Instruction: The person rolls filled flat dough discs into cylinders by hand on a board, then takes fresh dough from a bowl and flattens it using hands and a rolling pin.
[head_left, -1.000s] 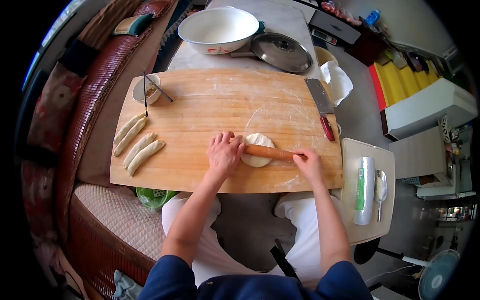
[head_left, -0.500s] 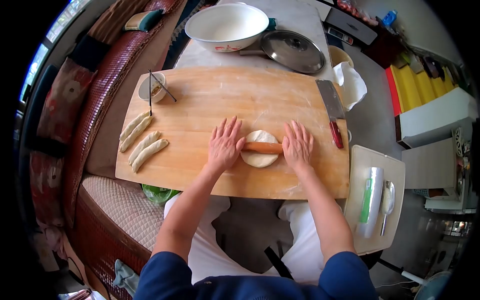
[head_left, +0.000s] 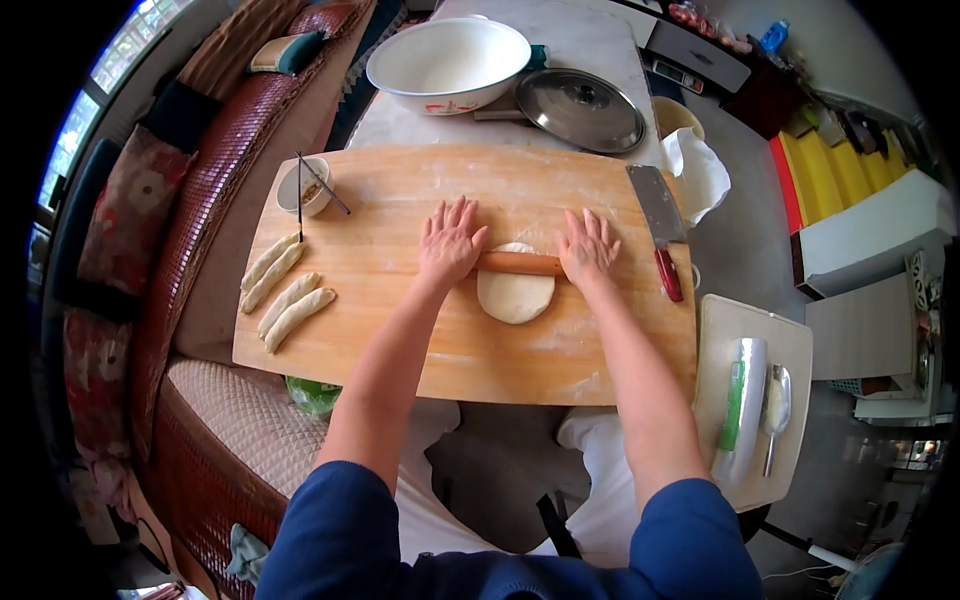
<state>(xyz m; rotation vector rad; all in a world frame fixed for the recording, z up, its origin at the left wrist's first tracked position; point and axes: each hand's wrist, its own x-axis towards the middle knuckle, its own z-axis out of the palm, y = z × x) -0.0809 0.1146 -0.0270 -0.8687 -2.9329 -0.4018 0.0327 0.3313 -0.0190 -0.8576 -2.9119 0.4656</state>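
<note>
A wooden rolling pin [head_left: 522,263] lies crosswise over the far part of a flattened round of dough [head_left: 516,298] on the wooden board. My left hand [head_left: 452,245] lies palm down over the pin's left end, fingers stretched forward. At the right end my right hand [head_left: 588,247] rests the same way, its fingers spread and not wrapped round the pin. The palms hide both pin ends. Several filled dough rolls [head_left: 296,318] lie in pairs at the board's left side.
A small bowl [head_left: 314,188] with chopsticks stands at the wooden board's [head_left: 400,345] far left. A cleaver [head_left: 658,215] lies along its right side. Behind are a large enamel basin [head_left: 450,68] and a pan lid [head_left: 580,110]. A tray [head_left: 712,400] holds plastic wrap and a spoon.
Both hands and the rolling pin have moved forward, from the middle of the dough to its far part. The dough looks slightly longer, and the view has shifted a little.
</note>
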